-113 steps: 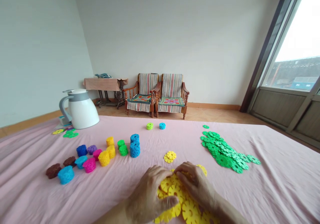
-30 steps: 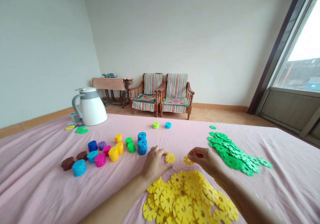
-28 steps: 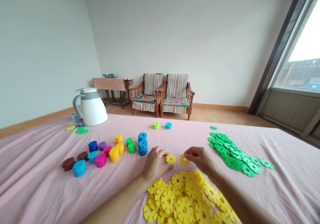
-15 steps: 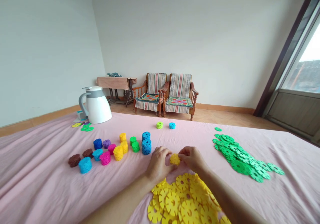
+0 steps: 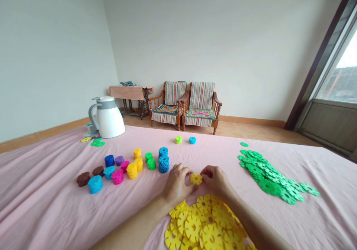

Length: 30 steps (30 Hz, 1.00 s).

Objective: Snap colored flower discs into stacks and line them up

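Observation:
Between my two hands is a yellow notched plastic disc (image 5: 196, 179), round with a hole in the middle; whether others lie under it I cannot tell. My left hand (image 5: 176, 182) curls around its left side, thumb in front and index finger behind. At its right edge my right hand (image 5: 216, 180) pinches with thumb and fingertips. Just below the hands spreads a loose heap of yellow notched discs (image 5: 205, 226), partly hidden by my right forearm. Left of my left hand stand blue disc stacks (image 5: 163, 163).
Several coloured disc stacks (image 5: 117, 176) stand on the left of the pink cloth (image 5: 50, 205). A pile of green discs (image 5: 269, 179) lies at right. A white jug (image 5: 110, 119) stands at back left. Lime (image 5: 178, 140) and blue (image 5: 192, 140) stacks sit farther back.
The yellow disc's top face now shows flatter and clearer. My right hand has shifted slightly right and down, its fingers still at the disc's edge. My left hand stays nearly still.

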Motion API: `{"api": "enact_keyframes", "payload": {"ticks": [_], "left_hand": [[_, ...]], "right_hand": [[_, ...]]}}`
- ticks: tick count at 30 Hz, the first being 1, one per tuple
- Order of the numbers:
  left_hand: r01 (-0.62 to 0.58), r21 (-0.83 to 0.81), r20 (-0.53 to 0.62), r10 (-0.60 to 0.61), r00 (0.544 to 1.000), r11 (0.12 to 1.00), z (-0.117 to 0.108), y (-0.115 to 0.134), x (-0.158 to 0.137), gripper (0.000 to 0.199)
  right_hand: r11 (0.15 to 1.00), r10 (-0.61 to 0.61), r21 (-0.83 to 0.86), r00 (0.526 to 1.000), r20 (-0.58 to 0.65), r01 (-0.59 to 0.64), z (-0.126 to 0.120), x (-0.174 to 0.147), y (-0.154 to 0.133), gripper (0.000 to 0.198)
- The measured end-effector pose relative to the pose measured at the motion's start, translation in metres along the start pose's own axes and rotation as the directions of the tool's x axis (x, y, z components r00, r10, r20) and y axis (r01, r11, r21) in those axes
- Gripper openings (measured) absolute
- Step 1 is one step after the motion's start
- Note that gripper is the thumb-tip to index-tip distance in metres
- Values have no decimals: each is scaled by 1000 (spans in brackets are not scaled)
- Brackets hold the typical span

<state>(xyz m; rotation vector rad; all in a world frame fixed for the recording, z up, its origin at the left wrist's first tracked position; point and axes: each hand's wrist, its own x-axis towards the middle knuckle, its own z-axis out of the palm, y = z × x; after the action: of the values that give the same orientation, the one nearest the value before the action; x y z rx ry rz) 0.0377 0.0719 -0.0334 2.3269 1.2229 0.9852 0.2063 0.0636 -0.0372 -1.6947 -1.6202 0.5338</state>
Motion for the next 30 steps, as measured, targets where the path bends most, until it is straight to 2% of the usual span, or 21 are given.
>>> {"api": "enact_keyframes", "payload": {"ticks": [4, 10, 19, 21, 23, 26, 30], "left_hand": [[-2, -9, 0, 2, 1000, 1000, -1, 1, 0, 31], [0, -11, 15, 0, 1000, 1000, -2, 2, 0, 25], [-21, -20, 49, 22, 999, 1000, -4, 2, 1, 20], [-27, -44, 61, 29, 998, 999, -4, 1, 1, 21], [-23, -62, 46, 25, 999, 998, -3, -1, 1, 30], [-21, -39, 20, 22, 1000, 999, -1, -2, 0, 42], [-62, 21, 77, 61, 995, 998, -2, 0, 1, 27]], "right_hand": [[998, -44, 45, 999, 29, 43, 0, -3, 4, 19], [994, -85, 68, 996, 24, 83, 5, -4, 10, 18], [988, -57, 144, 997, 50, 49, 0, -9, -6, 22], [982, -41, 187, 998, 50, 31, 1, -8, -5, 20], [976, -4, 217, 999, 40, -5, 1, -5, -2, 18], [980, 85, 183, 996, -20, -80, -3, 2, 7, 15], [987, 150, 73, 984, -95, -143, -12, 8, 20, 15]]}}
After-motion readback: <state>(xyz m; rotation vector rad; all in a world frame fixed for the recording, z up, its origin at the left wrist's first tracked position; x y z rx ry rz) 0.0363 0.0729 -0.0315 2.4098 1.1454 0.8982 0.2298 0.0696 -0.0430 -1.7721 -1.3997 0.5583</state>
